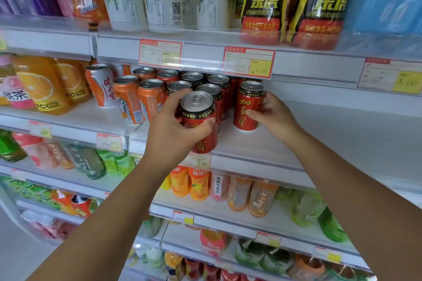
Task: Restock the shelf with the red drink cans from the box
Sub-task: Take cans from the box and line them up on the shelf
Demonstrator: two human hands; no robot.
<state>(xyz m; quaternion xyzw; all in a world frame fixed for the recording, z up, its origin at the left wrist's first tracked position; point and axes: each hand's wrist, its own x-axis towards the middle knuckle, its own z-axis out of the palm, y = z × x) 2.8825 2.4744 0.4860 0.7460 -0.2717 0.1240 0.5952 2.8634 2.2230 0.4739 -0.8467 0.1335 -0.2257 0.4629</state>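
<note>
A: The left grip (175, 125) was seen wrapped round a red cylindrical metal drink can with a silver pull-tab top (201, 118). The can was held right at the front lip of the white metal shelf (285, 143). Whether its base had been set down could not be told.

B: And the right grip (274, 116) was closed on a second red metal can (249, 107), thumb in front, fingers round the far side. That one stood upright on the shelf, just right of the block of stocked red cans (215, 89). The box was nowhere in view.

A: For the step in hand, the front can would best be kept level, lifted clear of the lip and slid back until the row behind was met. The label would be turned outward.

B: Agreed. It would best be eased in low, too. The clear plastic price-label rail (249, 63) hung close over the can tops, so little headroom was judged to be left.

A: To the left, no room was offered, since the orange-and-white metal cans (150, 98) were packed just beside the red block.

B: To the right, bare white shelf was shown, so new columns could be started there. The front lip was the edge to be watched, as a can left overhanging could be tipped off.
</note>
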